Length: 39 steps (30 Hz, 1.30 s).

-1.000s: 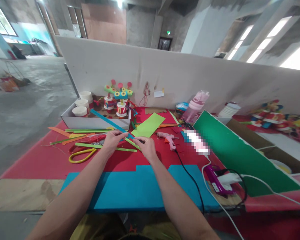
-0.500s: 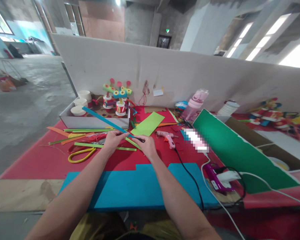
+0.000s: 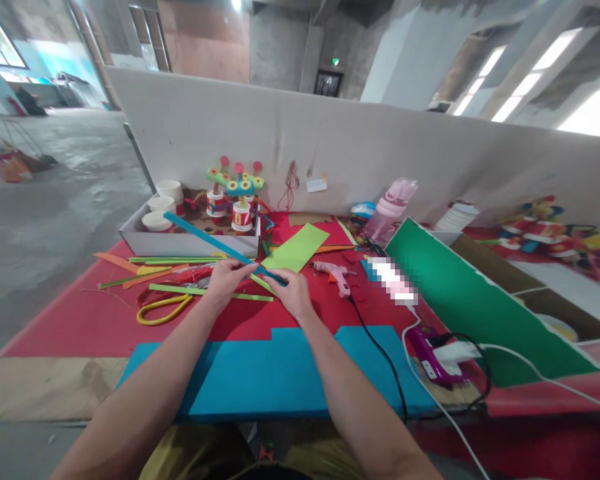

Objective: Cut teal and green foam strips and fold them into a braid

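A long blue paper strip (image 3: 207, 238) is stretched slantwise over the table, its far end near the white cups. My left hand (image 3: 226, 283) pinches it around the middle. At its lower right end, my right hand (image 3: 292, 291) grips the strip between thumb and fingers; that end looks darker, perhaps doubled over. Below the hands lie a green paper strip (image 3: 180, 289) and scissors (image 3: 164, 313) with yellow and red handles. A light green paper sheet (image 3: 297, 248) rests just beyond my right hand.
A pink glue gun (image 3: 336, 277) lies to the right, its black cord running to a purple power strip (image 3: 433, 360). A white box (image 3: 190, 247) holds paper cups and cup figures. Blue card (image 3: 260, 373) covers the near edge. A green board (image 3: 470, 307) leans at right.
Both hands stay almost in the same place. The right fingers have shifted slightly at the strip's lower end, showing a little more of it.
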{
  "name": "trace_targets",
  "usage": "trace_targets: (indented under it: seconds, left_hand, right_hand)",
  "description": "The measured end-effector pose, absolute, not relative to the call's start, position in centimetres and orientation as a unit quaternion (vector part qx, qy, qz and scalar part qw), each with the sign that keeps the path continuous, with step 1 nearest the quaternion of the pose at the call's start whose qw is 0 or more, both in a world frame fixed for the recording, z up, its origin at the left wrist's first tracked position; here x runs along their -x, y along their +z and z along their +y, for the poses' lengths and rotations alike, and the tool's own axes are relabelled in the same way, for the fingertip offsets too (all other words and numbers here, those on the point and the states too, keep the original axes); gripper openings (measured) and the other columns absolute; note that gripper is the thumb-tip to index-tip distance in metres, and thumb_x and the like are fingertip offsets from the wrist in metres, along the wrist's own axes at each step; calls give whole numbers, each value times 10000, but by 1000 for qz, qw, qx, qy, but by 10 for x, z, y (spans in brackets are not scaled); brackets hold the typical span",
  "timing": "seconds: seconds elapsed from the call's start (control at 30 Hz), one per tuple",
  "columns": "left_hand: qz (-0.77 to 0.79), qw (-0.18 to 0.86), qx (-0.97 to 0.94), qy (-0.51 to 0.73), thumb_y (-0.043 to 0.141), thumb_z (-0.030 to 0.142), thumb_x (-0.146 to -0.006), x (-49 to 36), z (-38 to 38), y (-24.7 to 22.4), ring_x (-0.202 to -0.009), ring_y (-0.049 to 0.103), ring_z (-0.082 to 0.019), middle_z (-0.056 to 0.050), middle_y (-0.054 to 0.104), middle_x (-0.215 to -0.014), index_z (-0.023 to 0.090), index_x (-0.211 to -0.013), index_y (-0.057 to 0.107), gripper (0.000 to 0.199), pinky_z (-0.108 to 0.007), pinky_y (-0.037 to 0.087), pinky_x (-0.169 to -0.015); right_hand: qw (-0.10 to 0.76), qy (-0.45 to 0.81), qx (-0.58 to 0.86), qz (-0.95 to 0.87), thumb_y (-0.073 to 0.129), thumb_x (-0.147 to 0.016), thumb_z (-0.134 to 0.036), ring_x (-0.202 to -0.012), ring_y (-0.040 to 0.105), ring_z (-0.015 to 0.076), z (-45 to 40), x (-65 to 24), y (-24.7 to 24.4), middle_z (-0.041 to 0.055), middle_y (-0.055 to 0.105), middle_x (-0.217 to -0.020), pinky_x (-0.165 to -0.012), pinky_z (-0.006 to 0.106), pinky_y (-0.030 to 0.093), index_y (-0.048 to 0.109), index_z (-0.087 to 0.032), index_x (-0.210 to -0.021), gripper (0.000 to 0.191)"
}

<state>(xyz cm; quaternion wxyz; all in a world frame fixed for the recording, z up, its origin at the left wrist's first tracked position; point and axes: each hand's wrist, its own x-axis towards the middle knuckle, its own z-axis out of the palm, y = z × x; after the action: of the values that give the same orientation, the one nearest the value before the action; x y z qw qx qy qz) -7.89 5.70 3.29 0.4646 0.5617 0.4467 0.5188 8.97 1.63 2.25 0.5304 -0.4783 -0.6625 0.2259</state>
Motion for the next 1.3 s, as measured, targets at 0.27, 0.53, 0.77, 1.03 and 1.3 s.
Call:
trace_targets:
  seconds: [0.27,0.53,0.77,1.03,1.3]
  left_hand:
    - [436,473,-560,523,765,402,-623,78,57,32,-553,516,-119,-17,610,-546,132,-601,690,281,-244,396,-559]
    - [433,473,-561,523,765,404,-619,78,56,34,-557,542,-127,-21,618,-547,141,-564,672,285,-252,419,-580]
    - [439,471,-558,523,777,393,-612,80,56,34,-559,538,-125,-18,624,-551,135,-572,679,279,-245,409,-566]
    - [427,494,-577,490,778,394,-604,67,46,34,-561,565,-139,-36,673,-596,130,-683,739,278,-253,433,-572]
    - [447,469,-545,532,769,403,-611,72,52,34,-570,565,-144,-42,675,-606,131,-676,738,282,-252,430,-564]
  right_hand:
    - [547,204,486,-650,666,-781,-335,-799,681,200,17,-88,20,44,738,-896,-759,283,516,738,-224,-914,187]
    - [533,204,498,-653,643,-797,-379,-778,674,197,15,-88,25,33,739,-848,-727,275,505,745,-243,-881,189]
    - [542,217,496,-642,642,-794,-376,-759,674,200,14,-87,26,35,741,-816,-704,274,500,749,-233,-834,183]
    - [538,269,480,-638,606,-812,-382,-735,674,192,16,-89,23,30,745,-811,-678,255,500,744,-186,-816,239]
    - [543,262,477,-639,639,-783,-413,-874,682,226,15,-87,22,35,743,-957,-815,310,515,732,-226,-947,265]
